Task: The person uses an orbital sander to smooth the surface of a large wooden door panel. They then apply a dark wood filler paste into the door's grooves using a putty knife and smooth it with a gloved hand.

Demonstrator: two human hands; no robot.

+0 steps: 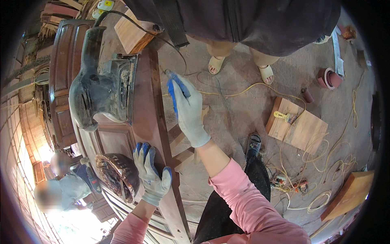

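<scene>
Pink cloth sleeves (243,191) lead to my white-and-blue-gloved right hand (189,110), raised beside the wood with its fingers drawn together, though I cannot tell whether they pinch anything. With fingers extended and thumb apart, my left hand (152,175) rests on the brown panelled wooden door (148,116) below me, just beside a glossy dark-brown rounded object (115,177). Farther along that surface lies a dusty grey-black power sander (89,93), and beyond stands a dark-clad person (260,20) in pale sandals (266,75) on the grey floor (227,107).
</scene>
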